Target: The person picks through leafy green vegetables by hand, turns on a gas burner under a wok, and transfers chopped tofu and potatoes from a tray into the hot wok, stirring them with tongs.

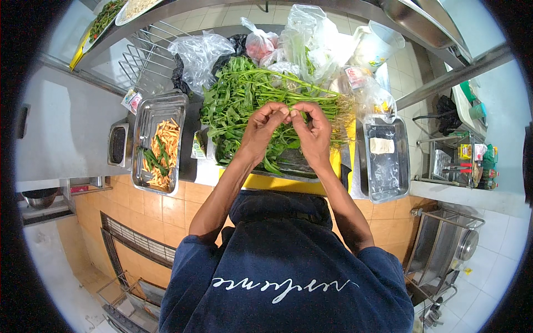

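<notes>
A big heap of leafy greens [239,91] with long stems lies across the work surface in front of me, leaves to the left and pale roots [345,108] to the right. Above it my left hand [263,129] and my right hand [312,132] meet, their thumbs and forefingers pinched close together. Both seem to grip a thin green stem, mostly covered by the fingertips. Under the heap sits a metal tray [297,165], largely hidden by the leaves, on a yellow surface [266,183].
At left, a metal tray [182,105] holds orange strips [165,145] and green pieces. Another metal tray [383,186] at right contains a pale block [382,146]. Clear plastic bags [202,55] and a bag of red items [260,45] crowd the back. A metal shelf bar [455,75] crosses overhead.
</notes>
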Demonstrator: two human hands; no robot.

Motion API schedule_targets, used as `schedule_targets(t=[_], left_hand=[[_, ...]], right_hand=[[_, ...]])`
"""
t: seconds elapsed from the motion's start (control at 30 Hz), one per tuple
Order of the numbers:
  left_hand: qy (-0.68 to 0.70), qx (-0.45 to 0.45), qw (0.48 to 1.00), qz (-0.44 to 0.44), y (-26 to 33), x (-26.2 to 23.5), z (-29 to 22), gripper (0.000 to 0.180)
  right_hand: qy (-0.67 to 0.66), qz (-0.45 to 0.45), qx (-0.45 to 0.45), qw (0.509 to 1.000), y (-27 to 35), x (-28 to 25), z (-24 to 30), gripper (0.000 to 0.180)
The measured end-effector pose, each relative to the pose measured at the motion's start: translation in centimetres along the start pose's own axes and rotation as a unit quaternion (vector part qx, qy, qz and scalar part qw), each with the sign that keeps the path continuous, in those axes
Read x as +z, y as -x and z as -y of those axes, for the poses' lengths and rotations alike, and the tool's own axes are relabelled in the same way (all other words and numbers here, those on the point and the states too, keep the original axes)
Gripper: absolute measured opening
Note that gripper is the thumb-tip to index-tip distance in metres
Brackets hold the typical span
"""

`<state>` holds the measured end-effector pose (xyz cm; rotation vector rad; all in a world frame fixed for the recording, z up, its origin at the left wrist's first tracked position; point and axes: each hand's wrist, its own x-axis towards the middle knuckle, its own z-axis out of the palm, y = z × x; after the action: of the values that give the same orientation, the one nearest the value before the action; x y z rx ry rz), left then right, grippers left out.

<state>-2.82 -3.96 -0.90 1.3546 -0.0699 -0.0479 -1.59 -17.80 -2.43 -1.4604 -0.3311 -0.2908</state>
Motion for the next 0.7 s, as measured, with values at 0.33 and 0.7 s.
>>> schedule_targets(t=[0.33, 0.7], left_hand=[[-0.095, 0.004, 0.995, -0.004, 0.1, -2.2, -2.9, 0.021], [0.242, 0.076, 0.956, -0.151, 0.2, -8.0, -5.1, 0.028]], right_hand=[[0.001, 0.035, 0.065, 0.997, -1.8, -3.8, 0.2, 0.013], [-0.090, -0.070, 0.067, 0.991, -3.2, -6.6, 4.5, 0.017]])
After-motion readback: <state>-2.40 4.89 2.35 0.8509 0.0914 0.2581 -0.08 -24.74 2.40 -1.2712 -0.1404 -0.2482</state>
